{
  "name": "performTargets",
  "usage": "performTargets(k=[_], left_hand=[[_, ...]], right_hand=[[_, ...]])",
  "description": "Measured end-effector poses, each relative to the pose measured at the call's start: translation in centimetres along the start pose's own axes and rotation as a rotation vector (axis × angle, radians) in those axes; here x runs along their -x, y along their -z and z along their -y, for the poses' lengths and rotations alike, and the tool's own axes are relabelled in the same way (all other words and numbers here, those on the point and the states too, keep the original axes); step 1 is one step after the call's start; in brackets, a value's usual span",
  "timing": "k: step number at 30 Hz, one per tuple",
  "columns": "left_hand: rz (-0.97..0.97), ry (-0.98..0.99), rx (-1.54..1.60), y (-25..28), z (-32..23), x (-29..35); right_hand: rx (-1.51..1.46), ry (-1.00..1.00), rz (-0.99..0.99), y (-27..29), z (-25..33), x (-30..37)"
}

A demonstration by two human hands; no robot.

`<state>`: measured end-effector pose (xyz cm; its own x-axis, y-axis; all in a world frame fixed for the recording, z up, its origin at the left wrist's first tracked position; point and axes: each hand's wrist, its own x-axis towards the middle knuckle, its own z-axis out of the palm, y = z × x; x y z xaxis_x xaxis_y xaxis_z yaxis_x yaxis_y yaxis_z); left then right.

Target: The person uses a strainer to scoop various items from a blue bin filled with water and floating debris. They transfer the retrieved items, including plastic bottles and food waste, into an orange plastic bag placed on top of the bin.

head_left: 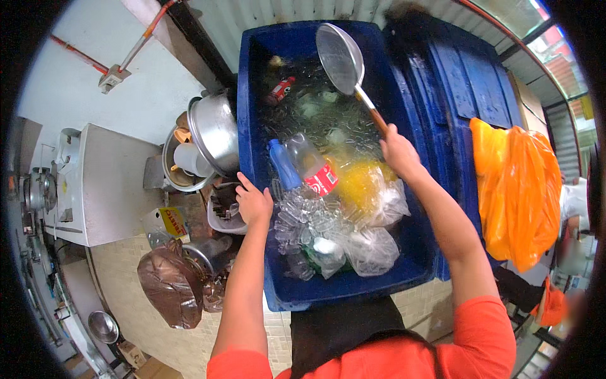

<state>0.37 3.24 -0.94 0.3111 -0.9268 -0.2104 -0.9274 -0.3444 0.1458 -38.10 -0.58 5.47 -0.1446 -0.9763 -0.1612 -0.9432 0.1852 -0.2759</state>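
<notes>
My right hand (400, 152) is closed round the wooden handle of a mesh strainer (339, 58). Its round metal bowl is raised over the far part of a deep blue tub (413, 278). My left hand (254, 201), fingers apart, is at the tub's left rim and holds nothing. Murky water with ice pieces fills the far part of the tub, where a red-labelled bottle (279, 92) floats. Nearer are a blue bottle (285, 165), a clear bottle with a red label (320, 179), a yellow bag (361, 186), ice cubes (309, 221) and clear plastic bags (372, 251).
Left of the tub stand a large metal pot (214, 129) and a white container (221, 218). A brown plastic bag (167, 287) lies nearer on the left. A blue lid (454, 82) is on the right, with an orange plastic bag (516, 189) hanging in front of it.
</notes>
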Motion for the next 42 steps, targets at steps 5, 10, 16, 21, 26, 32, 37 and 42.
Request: performTargets(k=[5,10,16,21,26,32,37,42], left_hand=[[0.053,0.055,-0.038,0.1,-0.8,-1.2],[0.047,0.045,-0.010,-0.4,-0.4,-1.7],[-0.048,-0.118,0.087,-1.5,1.1,-2.0],[-0.114,-0.172,0.077,-1.6,1.3,-2.1],[-0.108,-0.168,0.102,-1.6,1.2,-2.1],[-0.044,-0.104,0.133,-1.7,1.1,-2.1],[-0.092,-0.138,0.047,-1.6,0.7,-2.0],[-0.075,-0.144,0.051,-1.8,0.8,-2.0]], right_hand=[[0.077,-0.059,0.028,-6.5,2.4,-11.4],[0.089,-0.065,0.015,-8.6,1.4,-15.9],[0.062,-0.163,0.185,-9.7,-1.4,-17.8],[0.268,-0.105,0.404,-4.6,0.9,-15.5],[0.186,-0.182,0.696,-6.5,2.0,-20.3],[-0.059,-0.097,0.566,-18.6,-1.4,-23.2],[-0.299,-0.305,0.461,-21.3,-2.3,-17.9],[0.142,-0.155,0.280,-16.1,-6.8,-8.6]])
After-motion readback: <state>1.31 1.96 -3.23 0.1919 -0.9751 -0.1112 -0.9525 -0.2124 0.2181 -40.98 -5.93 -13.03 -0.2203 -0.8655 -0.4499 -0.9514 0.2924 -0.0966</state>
